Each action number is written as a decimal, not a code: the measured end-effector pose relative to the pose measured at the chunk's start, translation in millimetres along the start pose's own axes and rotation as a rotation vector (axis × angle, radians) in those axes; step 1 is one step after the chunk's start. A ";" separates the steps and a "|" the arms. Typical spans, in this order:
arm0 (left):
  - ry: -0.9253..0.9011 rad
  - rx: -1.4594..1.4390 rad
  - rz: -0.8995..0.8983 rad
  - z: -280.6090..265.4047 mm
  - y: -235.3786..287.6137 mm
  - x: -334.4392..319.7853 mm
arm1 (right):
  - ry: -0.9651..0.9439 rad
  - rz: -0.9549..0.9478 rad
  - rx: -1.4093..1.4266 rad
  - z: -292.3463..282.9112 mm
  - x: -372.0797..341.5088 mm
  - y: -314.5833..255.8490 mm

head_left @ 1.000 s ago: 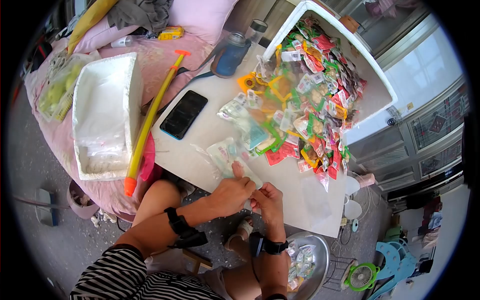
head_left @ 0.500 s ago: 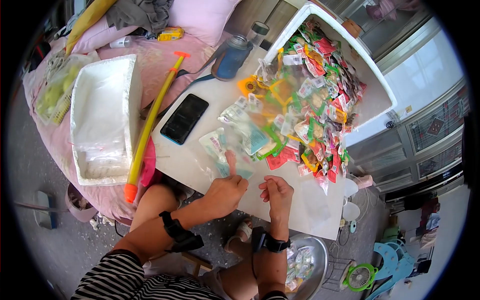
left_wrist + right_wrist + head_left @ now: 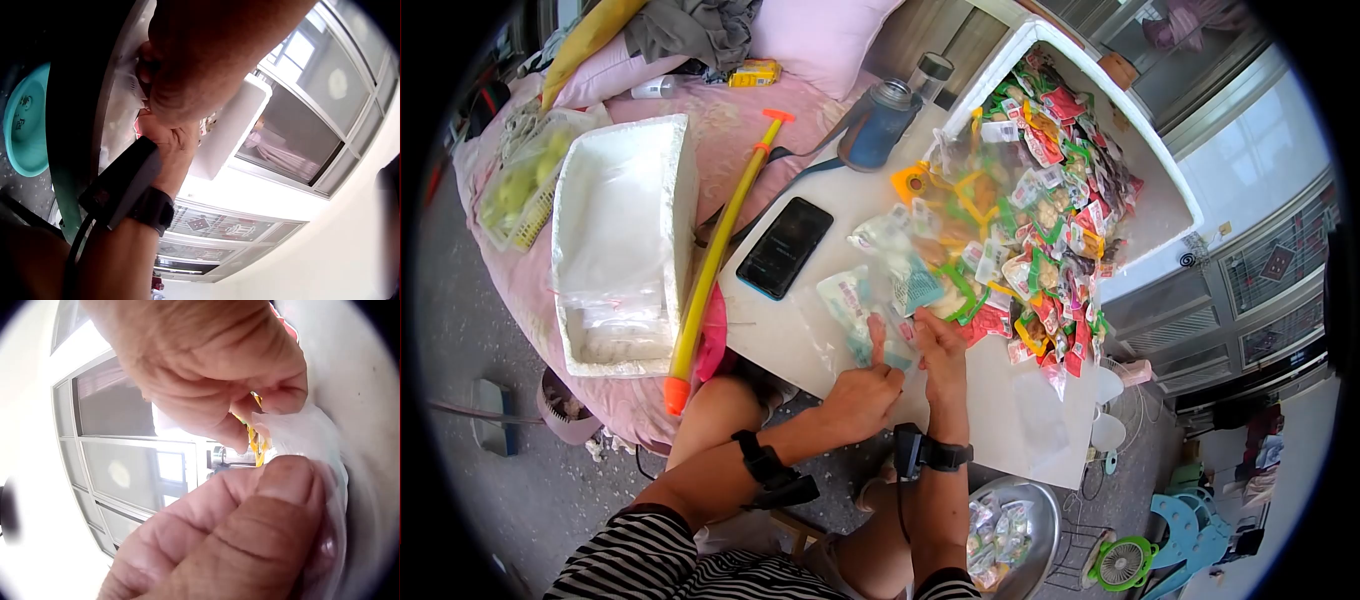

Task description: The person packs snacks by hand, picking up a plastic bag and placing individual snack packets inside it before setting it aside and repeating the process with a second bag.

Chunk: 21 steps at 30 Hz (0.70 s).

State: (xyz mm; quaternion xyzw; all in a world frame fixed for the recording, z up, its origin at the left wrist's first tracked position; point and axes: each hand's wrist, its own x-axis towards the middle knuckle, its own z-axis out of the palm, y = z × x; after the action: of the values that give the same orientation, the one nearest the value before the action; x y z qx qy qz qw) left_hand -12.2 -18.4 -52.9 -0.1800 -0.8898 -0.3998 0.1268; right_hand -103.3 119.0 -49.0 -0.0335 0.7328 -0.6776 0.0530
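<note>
My left hand grips the lower edge of a clear plastic bag printed in white and teal, its index finger stretched up along the bag. Opposite it, my right hand has thumb and fingertips together at the bag's right side. Close up in the right wrist view, fingers of both hands pinch the thin plastic. The left wrist view has the hands in shadow, with the bag mostly hidden. Just beyond lies a similar teal and white packet, beside a heap of small snack packets.
The heap spills from a white foam box. A phone and a blue bottle share the table. Left are an open foam box and a yellow tube. A metal basin with packets stands below right.
My right hand came away from the bag half a second ago, and has now moved up and left to its side. The left hand keeps its grip on the bag.
</note>
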 end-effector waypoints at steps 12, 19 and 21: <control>0.020 0.124 0.060 -1.4 -1.3 -1.3 | 0.074 0.022 0.120 13.0 -1.8 -16.4; 0.040 -0.074 -0.002 -5.1 -7.4 -2.8 | 0.509 0.031 -0.024 -64.2 -29.1 -24.8; 0.053 -0.147 -0.027 -9.0 -6.9 -2.0 | 0.642 0.084 -0.022 -72.0 -33.9 -18.9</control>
State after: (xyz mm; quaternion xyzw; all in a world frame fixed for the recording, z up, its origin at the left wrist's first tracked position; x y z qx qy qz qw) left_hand -12.5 -29.9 -52.4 -0.1662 -0.8568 -0.4702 0.1314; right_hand -78.9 192.8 -23.6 0.2118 0.7201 -0.6427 -0.1533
